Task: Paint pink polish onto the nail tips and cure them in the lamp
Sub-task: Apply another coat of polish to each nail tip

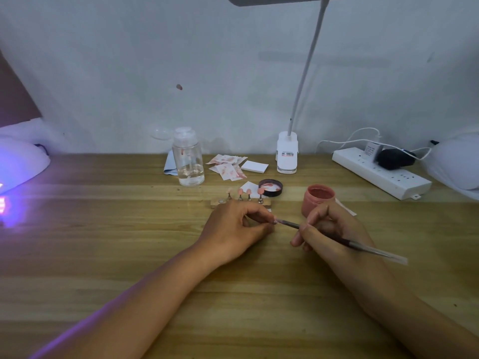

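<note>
— Forearms (145,294) rest on the wooden table (103,255); what do the hands hold?
— The left hand (233,229) pinches a small pink nail tip (275,221) in its fingers; the right hand (334,229) grips a thin dark brush (363,246), bristles touching it.
— Risks?
— Overloaded bristles could flood polish onto the fingertips. The open pink polish jar (318,200) stands just behind the right hand and might be knocked. The glowing purple curing lamp (20,164) is well apart, far left.

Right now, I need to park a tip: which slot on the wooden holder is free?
The leftmost slot of the wooden holder: only a bare metal disc shows there, while the other four each carry a pink tip.
</note>
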`<state>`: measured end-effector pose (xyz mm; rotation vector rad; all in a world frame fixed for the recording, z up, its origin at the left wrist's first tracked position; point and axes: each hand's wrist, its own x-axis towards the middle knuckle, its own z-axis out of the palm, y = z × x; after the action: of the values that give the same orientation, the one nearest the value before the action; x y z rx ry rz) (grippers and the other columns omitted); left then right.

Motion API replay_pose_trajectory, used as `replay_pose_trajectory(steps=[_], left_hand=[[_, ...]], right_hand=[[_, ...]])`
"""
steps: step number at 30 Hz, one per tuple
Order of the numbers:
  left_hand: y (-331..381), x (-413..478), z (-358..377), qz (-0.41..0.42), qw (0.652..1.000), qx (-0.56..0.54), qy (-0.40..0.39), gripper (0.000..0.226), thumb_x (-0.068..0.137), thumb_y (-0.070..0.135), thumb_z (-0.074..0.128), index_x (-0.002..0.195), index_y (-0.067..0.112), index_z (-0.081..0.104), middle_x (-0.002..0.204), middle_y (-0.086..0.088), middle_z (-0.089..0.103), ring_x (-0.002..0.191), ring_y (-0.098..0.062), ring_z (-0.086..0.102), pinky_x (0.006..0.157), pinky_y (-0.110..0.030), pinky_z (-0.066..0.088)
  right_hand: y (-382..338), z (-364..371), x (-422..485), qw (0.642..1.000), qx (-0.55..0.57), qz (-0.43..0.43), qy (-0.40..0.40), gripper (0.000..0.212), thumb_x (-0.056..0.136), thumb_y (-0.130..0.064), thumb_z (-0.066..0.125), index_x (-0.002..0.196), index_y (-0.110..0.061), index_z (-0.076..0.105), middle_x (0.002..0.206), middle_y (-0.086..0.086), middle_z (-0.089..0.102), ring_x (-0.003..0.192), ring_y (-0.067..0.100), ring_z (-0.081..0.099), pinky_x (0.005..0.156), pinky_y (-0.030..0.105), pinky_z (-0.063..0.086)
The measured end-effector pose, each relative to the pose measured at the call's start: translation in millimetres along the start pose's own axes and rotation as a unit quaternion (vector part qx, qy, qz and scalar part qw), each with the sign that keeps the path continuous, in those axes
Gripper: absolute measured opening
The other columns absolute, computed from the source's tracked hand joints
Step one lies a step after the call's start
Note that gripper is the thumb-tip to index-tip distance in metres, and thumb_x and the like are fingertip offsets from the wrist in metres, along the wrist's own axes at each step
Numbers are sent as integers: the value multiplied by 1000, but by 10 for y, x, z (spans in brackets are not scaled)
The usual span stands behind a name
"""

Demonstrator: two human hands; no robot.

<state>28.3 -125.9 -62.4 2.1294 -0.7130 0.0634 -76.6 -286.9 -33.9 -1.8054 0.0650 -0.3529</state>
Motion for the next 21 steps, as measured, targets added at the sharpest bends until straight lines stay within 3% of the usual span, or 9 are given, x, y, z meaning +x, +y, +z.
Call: replay_pose_trajectory(steps=[9,15,21], left_hand=[[-17,26,-10,5,1000,-5,-5,19,82,24,78,79,41,71,59,33,60,50,10,48,50,-8,31],[-12,27,-11,6,1000,-8,-5,18,82,26,78,80,43,71,76,21,69,53,12,51,52,-7,30],[5,30,-13,8,1000,2,-5,21,83,26,77,76,44,68,81,20,71,54,13,52,53,-8,31]], right_hand=[[10,13,26,1000,5,-20,-11,8,88,3,60,86,3,52,73,10,73,67,9,68,67,25,52],[31,3,39,1000,-2,-19,-11,8,87,4,61,86,2,54,72,9,73,67,9,68,68,21,51],[52,-12,55,1000,12,-28,4,8,87,6,59,87,2,53,69,10,71,65,8,67,63,18,49]])
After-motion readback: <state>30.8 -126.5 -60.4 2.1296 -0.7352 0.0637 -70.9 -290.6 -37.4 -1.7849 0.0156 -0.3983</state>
